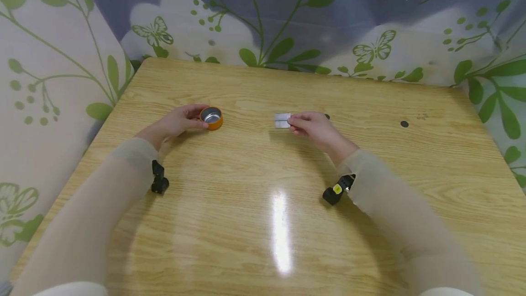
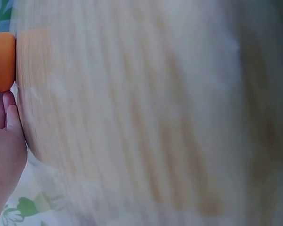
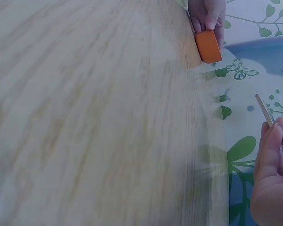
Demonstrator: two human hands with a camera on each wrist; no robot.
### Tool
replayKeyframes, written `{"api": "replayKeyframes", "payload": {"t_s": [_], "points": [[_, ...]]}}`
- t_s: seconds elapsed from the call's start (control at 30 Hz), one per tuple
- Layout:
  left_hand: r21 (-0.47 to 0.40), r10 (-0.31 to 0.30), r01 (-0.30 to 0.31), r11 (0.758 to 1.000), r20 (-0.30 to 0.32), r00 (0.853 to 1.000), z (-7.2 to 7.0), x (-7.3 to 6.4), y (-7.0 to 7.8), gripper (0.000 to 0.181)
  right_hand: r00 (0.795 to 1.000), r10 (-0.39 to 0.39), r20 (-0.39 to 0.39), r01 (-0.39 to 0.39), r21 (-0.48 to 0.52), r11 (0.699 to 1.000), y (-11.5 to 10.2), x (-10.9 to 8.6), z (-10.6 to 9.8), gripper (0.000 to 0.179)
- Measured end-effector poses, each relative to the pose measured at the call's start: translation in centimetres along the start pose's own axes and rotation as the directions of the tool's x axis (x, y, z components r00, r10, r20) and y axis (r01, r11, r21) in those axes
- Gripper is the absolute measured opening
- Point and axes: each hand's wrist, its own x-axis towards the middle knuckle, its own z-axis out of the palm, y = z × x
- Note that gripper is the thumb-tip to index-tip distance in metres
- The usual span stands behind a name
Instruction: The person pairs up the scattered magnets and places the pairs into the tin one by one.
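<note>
My left hand point(image 1: 182, 119) grips a small round orange cup point(image 1: 220, 120) with a shiny metal inside, its thumb at the near side and its fingers at the far side. The cup stands upright on the wooden table, its mouth facing up. In the left wrist view the orange cup point(image 2: 2, 63) is cut off by the frame edge. My right hand point(image 1: 318, 128) pinches a small flat silvery rectangle point(image 1: 281, 121) with a line across its middle. Seen edge-on in the right wrist view, this thin piece point(image 3: 263, 108) is raised off the tabletop.
On the wooden table point(image 1: 230, 186), a small dark disc point(image 1: 404, 124) lies to the right. Another dark thing point(image 1: 327, 116) shows partly behind my right hand. Patterned cloth point(image 1: 283, 22) with green leaves hangs behind the table. Each wrist carries a black camera point(image 1: 159, 182).
</note>
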Motion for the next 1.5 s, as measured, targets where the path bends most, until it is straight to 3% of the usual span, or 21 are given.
{"api": "replayKeyframes", "payload": {"t_s": [0.3,0.83,1.5], "points": [[0.003,-0.008,0.008,1.0,-0.006,1.0,-0.1,0.1,-0.5,0.073,1.0,0.011,0.016,-0.011,0.011,1.0,-0.7,1.0,1.7,0.033],[0.016,-0.002,0.002,1.0,-0.003,1.0,0.0,0.0,-0.2,0.073,1.0,0.002,-0.006,-0.002,0.062,0.998,-1.2,3.1,4.6,0.03],[-0.002,-0.006,0.006,1.0,0.014,1.0,0.1,-0.1,0.6,0.07,1.0,0.006,0.018,-0.006,-0.002,1.0,-1.8,6.3,8.9,0.025]]}}
